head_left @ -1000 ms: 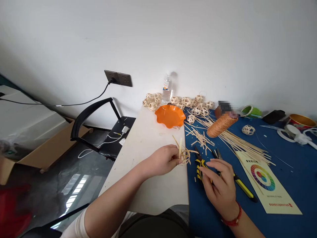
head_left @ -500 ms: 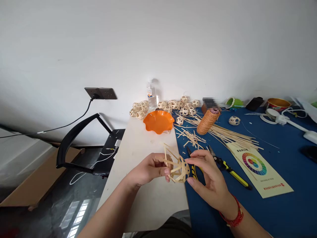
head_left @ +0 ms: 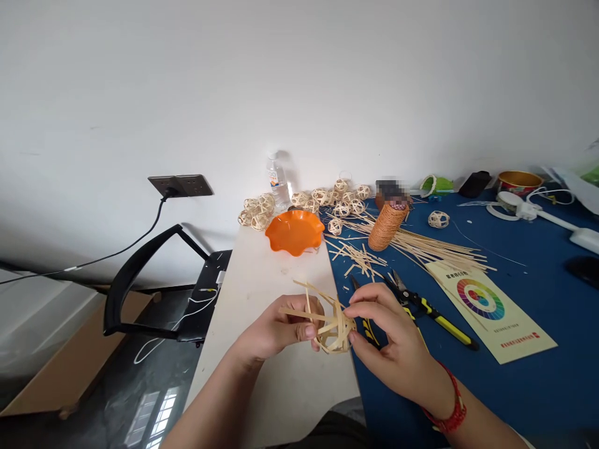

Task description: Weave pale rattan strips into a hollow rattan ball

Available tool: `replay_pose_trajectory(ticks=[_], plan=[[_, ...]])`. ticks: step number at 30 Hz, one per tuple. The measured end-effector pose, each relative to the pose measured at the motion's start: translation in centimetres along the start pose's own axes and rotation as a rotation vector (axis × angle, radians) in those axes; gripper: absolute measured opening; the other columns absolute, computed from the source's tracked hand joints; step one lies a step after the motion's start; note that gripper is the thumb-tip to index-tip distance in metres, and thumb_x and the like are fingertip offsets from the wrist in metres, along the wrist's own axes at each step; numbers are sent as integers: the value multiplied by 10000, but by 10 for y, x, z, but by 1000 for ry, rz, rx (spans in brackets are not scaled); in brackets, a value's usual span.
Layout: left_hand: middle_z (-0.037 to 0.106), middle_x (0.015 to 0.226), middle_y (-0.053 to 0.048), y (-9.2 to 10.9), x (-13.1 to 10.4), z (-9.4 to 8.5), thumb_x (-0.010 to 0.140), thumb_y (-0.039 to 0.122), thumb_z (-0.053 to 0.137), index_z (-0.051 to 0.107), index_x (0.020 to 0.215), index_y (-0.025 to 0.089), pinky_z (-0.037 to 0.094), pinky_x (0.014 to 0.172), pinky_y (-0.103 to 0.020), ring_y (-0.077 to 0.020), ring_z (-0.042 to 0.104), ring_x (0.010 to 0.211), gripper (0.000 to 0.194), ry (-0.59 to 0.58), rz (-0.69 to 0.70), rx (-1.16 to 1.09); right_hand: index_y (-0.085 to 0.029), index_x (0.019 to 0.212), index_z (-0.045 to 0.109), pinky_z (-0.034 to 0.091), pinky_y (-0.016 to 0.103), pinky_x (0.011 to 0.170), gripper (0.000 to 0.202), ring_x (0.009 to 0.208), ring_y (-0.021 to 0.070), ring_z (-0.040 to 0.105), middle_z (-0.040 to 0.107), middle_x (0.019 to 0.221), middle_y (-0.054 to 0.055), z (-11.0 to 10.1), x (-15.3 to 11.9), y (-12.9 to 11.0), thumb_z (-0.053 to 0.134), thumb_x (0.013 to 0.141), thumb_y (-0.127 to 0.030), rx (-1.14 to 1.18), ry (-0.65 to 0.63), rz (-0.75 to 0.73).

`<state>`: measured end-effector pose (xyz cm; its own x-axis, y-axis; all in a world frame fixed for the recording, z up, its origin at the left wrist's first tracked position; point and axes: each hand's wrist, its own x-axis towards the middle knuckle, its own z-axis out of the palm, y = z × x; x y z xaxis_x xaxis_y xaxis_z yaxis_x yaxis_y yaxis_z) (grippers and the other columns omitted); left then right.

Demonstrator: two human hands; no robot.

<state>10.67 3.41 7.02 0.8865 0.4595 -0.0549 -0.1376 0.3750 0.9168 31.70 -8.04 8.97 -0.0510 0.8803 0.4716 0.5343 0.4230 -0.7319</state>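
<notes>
Between my hands is a partly woven ball of thin pale bamboo-like strips (head_left: pixel 334 340), with loose strip ends sticking out to the upper left. My left hand (head_left: pixel 276 327) is closed on its left side, thumb in front and fingers behind. At the ball's right side, my right hand (head_left: pixel 390 333) pinches the weave between thumb and fingertips. Below the right hand lies a tool with yellow-black handles (head_left: pixel 370 333), partly hidden. Just right of that hand lie yellow-black pliers (head_left: pixel 440 319). Cut strips (head_left: pixel 359 259) are scattered beyond.
An orange wavy-rimmed dish (head_left: pixel 294 234) stands behind my hands, near a water bottle (head_left: pixel 277 182) and several finished woven balls (head_left: pixel 322 198). To the right are a twine spool (head_left: pixel 387 228), long strips (head_left: pixel 435 247) and a colour-wheel card (head_left: pixel 491 312). A black chair (head_left: pixel 140 280) stands left.
My right thumb and fingertips have closed in on the ball's right side. The ball has turned slightly, and a loose strip now points further left over my left hand. The view has shifted a little.
</notes>
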Motion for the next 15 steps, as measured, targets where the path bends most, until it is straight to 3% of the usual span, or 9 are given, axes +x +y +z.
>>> replay_pose_trajectory(ticks=[9,15], plan=[[651,725,-51,4,1,3,810,344,796,682,785,97,497,655,-260,-142,623,662,273,28,-9,39,-238,961,594,517,387,884,232,1033,222,581,553,1081,68,2,2,4,575,828,-49,2,-6,47],[648,727,-40,6,1,5,806,380,798,679,803,105,493,646,-253,-135,613,659,300,42,-33,62,-238,959,615,538,386,879,199,1015,222,601,589,1068,72,-6,4,6,575,861,-70,28,-108,63]])
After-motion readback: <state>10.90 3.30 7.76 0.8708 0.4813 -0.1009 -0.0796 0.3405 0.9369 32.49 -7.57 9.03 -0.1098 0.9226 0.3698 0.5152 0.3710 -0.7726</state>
